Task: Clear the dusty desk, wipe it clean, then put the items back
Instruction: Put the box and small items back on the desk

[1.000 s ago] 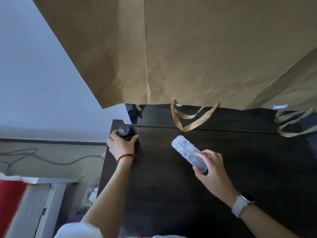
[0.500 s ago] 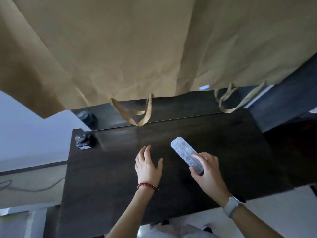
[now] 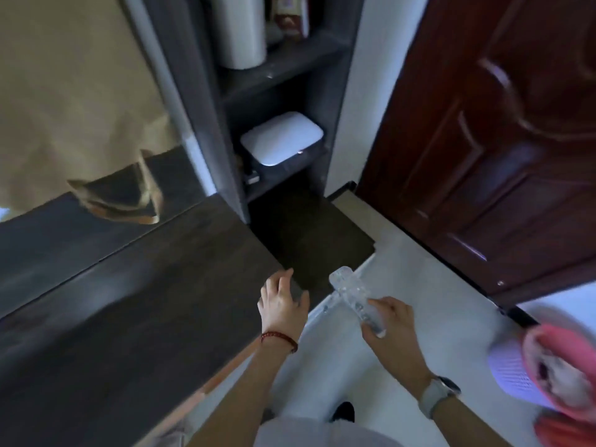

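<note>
While no writing reads, right hand point(image 3: 392, 330) gripping clear case point(image 3: 356, 300), desk point(image 3: 129, 301)

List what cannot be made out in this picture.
- Head view: the wrapped item in the right hand; the film hides what it is.
- Desk: motion blur hides any dust.
- Pink thing: blurred, cut by the right edge.
- Shelf items: cut by the top edge.

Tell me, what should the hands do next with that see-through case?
Probably set the clear case down on the dark desk. The right hand holds it out over the pale floor, past the desk's edge, and the left hand is empty.
</note>
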{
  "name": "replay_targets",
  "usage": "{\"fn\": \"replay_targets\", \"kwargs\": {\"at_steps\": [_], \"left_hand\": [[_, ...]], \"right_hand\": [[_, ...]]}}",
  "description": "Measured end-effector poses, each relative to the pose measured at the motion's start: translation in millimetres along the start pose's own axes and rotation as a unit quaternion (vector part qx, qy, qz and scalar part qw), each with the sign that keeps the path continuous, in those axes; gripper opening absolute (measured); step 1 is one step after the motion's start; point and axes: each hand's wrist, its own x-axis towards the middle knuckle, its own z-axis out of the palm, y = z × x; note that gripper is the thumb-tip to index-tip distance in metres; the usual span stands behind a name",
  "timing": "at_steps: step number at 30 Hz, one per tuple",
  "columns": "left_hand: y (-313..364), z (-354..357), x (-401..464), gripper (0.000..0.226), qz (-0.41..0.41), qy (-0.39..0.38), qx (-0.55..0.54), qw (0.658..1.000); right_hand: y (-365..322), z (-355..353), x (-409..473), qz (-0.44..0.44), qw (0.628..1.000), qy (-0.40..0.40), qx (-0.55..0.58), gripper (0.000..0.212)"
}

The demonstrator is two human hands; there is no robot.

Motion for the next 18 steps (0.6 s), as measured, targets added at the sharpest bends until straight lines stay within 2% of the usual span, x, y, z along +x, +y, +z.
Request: {"fn": "replay_targets", "kwargs": {"at_steps": [6,14,18], "left_hand": [[40.8,44.1,31.9,0.05,-0.015,-0.007,0.033,0.999],[39.6,53.6,109.0,0.047,-0.106,0.098,0.049,0.988],[27.8,51.9,118.2,0.05,-0.153,0.115,0.109,0.975]], "right_hand": [[39.5,-24.9,64.0,-0.025,0.999,-0.025,-0.013,0.035],[44.1,11.5,165.8,-0.098,0.987,-0.116,-0.044,0.041],[35.6,44.3,203.9,-0.122,0.975,-0.174,-0.072,0.037]]}}
